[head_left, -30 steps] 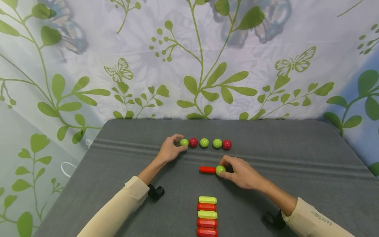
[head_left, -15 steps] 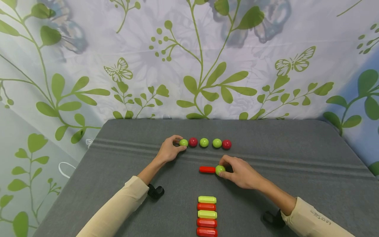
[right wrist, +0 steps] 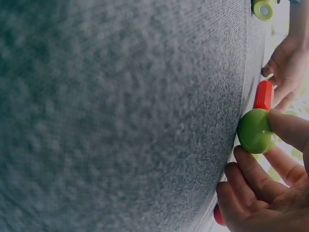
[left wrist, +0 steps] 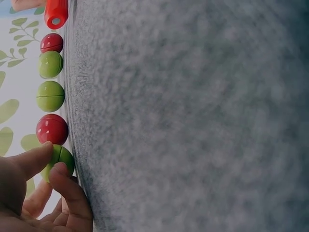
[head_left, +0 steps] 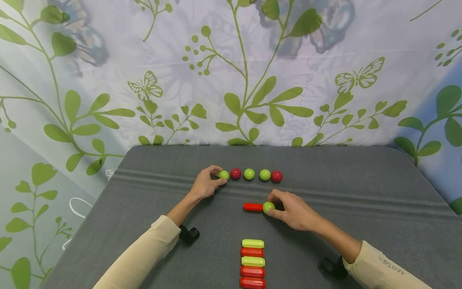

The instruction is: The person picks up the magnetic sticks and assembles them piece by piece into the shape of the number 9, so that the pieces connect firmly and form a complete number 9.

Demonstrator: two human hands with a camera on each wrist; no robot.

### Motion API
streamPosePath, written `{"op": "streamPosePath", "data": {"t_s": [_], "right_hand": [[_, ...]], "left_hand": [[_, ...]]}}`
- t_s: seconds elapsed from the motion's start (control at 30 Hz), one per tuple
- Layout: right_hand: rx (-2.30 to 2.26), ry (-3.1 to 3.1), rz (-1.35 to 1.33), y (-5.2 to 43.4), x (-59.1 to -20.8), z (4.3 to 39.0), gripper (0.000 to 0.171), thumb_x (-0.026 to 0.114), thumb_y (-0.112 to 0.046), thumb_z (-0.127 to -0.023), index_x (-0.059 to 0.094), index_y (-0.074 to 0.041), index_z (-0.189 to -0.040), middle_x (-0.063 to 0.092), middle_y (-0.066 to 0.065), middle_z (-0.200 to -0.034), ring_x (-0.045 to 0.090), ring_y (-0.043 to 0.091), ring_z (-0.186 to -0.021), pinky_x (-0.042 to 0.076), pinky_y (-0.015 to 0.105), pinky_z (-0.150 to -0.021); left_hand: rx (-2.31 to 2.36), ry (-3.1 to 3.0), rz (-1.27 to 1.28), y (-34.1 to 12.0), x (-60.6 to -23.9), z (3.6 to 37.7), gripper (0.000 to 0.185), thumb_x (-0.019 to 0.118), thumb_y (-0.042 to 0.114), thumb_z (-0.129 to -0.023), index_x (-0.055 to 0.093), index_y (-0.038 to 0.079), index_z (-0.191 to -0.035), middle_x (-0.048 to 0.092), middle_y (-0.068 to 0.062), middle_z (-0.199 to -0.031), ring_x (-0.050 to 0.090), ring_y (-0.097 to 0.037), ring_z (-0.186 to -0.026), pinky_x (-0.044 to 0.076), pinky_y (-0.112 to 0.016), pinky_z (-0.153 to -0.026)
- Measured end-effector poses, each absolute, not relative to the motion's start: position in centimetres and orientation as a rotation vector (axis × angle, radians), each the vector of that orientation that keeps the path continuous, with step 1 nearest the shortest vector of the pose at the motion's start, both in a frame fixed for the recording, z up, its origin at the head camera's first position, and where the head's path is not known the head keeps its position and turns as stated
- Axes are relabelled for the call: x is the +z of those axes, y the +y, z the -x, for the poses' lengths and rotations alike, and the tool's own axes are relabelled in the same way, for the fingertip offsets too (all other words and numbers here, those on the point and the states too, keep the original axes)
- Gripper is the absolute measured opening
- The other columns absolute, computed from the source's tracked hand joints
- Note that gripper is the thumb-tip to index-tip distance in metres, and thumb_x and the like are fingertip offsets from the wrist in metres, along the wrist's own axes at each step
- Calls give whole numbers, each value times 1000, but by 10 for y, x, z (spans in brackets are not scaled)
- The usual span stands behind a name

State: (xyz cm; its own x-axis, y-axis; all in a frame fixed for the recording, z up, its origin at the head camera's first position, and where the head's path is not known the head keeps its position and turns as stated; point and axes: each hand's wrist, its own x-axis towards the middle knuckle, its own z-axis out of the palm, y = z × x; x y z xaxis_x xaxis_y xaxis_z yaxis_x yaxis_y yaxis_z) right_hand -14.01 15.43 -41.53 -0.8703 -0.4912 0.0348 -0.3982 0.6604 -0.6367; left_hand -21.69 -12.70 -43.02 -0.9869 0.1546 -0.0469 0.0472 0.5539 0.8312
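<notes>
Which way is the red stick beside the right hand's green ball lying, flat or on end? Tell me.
Flat. The red stick lies lengthwise on the grey cloth, one end touching the green ball that the right hand pinches.

Head view looks down; wrist views skim the table [head_left: 361, 180] closely.
</notes>
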Motion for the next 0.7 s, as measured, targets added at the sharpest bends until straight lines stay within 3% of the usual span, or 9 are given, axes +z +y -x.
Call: {"op": "streamPosePath", "data": {"t_s": [0.27,0.7], "right_hand": [[-973,2775,744,153,-416,138,19,69,-22,-82,57,-19,-96,57,-8,-90,55,15,-86,43,39,-76],[-959,2786,746,153,-416,139,20,70,-23,-82,57,-18,-96,58,-8,-90,56,15,-86,43,38,-75]], "left_hand": [[1437,2655,-144,-130,-431,212,43,68,22,-84,55,10,-123,58,-9,-105,58,-17,-62,46,-32,-49],[1445,2611,-261,-134,-426,188,34,69,34,-82,61,14,-107,61,-2,-90,57,-18,-62,46,-33,-51]]}}
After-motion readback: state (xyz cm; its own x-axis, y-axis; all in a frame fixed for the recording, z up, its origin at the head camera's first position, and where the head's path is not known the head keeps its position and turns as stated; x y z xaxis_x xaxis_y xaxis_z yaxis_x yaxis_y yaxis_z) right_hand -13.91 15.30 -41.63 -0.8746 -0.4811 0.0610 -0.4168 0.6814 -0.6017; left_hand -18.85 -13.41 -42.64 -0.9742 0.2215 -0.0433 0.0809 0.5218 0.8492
